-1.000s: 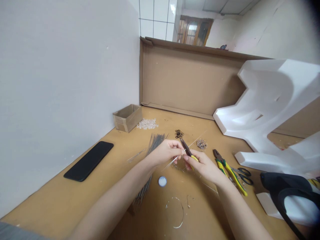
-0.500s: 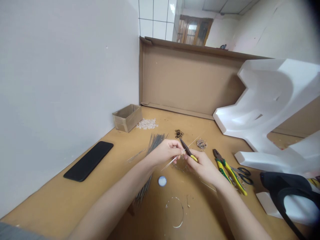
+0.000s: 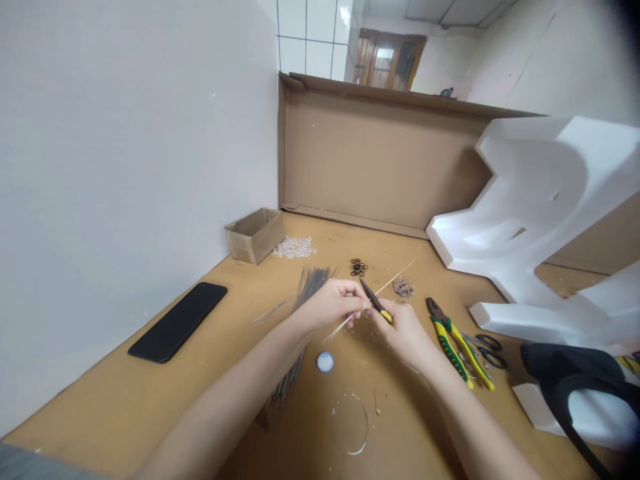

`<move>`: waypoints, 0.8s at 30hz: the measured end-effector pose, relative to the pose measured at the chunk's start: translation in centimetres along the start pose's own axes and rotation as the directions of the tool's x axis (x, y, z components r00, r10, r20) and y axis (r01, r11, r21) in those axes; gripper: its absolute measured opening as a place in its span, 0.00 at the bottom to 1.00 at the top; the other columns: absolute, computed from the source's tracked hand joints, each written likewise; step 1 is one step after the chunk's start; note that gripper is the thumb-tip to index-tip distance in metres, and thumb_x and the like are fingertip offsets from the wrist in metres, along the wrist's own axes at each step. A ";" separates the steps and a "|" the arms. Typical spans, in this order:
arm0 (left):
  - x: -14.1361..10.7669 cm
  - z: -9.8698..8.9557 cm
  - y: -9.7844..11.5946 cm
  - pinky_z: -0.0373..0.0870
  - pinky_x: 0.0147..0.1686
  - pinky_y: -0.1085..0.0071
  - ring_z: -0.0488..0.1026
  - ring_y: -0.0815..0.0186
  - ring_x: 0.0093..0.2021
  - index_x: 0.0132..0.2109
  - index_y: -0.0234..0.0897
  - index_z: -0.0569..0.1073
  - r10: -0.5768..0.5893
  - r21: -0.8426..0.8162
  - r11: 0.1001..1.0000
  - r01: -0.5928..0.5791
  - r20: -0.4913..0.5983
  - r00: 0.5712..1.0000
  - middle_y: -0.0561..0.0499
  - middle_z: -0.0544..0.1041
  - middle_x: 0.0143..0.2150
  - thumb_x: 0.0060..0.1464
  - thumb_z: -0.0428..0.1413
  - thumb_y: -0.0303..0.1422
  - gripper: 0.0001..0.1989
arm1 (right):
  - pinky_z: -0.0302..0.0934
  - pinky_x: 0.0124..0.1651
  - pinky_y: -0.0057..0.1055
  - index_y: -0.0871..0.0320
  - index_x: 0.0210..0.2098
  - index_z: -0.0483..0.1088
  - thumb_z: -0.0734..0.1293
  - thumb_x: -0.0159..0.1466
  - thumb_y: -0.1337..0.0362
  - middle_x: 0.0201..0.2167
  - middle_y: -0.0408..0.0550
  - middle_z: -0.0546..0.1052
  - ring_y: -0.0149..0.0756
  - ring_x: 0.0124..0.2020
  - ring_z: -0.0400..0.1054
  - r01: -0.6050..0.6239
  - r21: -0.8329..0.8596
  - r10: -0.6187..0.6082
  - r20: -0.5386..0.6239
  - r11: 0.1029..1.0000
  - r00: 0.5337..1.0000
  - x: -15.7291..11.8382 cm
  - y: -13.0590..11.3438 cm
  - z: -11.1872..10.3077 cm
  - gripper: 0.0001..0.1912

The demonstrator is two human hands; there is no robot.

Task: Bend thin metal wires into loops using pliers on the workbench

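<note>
My left hand (image 3: 333, 303) pinches a thin straight wire (image 3: 393, 280) that runs out on both sides of the fingers. My right hand (image 3: 403, 333) is shut on small pliers (image 3: 376, 301) with yellow handles and dark jaws. The jaws point up and to the left and sit at the wire, close to my left fingertips. Exactly where they meet the wire is too small to tell. Just below my hands, a few small metal bits (image 3: 363, 335) lie on the tan workbench (image 3: 250, 413).
Near my hands are black rings (image 3: 358, 267), metal rings (image 3: 403, 287), a bundle of grey rods (image 3: 310, 283) and a bottle cap (image 3: 325, 362). Yellow-green combination pliers (image 3: 453, 347) and scissors (image 3: 487, 350) lie to the right, below a large white polystyrene shape (image 3: 540, 213).
My right hand has shifted slightly left, taking the small pliers with it. The wire stays in my left hand's grip.
</note>
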State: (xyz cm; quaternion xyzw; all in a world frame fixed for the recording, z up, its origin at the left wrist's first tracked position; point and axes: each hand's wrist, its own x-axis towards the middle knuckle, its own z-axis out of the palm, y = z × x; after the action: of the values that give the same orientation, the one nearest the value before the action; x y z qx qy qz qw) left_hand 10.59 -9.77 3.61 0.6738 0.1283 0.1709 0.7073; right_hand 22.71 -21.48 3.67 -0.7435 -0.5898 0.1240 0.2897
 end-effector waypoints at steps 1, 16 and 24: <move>0.0 0.0 -0.1 0.62 0.21 0.76 0.63 0.75 0.18 0.27 0.32 0.69 0.000 0.000 1.000 0.000 0.000 1.000 0.56 0.67 0.19 0.44 0.54 0.29 0.04 | 0.50 0.24 0.24 0.58 0.29 0.70 0.54 0.61 0.56 0.16 0.41 0.66 0.29 0.18 0.57 -0.008 -0.018 0.008 -0.014 1.000 1.000 0.1 0.1 0.2 0.17; 0.8 0.2 -0.5 0.63 0.21 0.78 0.63 0.75 0.20 0.29 0.32 0.69 0.033 0.185 0.983 -0.017 -0.081 0.996 0.55 0.67 0.20 0.47 0.53 0.35 0.09 | 0.51 0.25 0.24 0.57 0.27 0.70 0.56 0.60 0.57 0.20 0.45 0.72 0.33 0.22 0.63 -0.064 -0.157 0.047 -0.108 0.986 0.993 0.9 1.2 0.7 0.15; 0.1 0.9 -0.3 0.60 0.25 0.75 0.65 0.71 0.24 0.29 0.35 0.71 0.202 0.548 0.832 -0.091 -0.147 0.968 0.52 0.70 0.24 0.50 0.50 0.34 0.08 | 0.43 0.23 0.27 0.56 0.24 0.66 0.55 0.61 0.54 0.19 0.47 0.71 0.35 0.20 0.63 -0.114 -0.408 0.059 -0.145 0.906 0.988 0.6 0.8 0.4 0.17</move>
State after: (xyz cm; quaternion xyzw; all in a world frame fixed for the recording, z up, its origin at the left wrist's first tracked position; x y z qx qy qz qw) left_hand 11.06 -10.58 3.33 0.8320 0.1885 0.2484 0.4589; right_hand 23.30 -20.91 3.00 -0.8200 -0.5490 -0.0401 0.1568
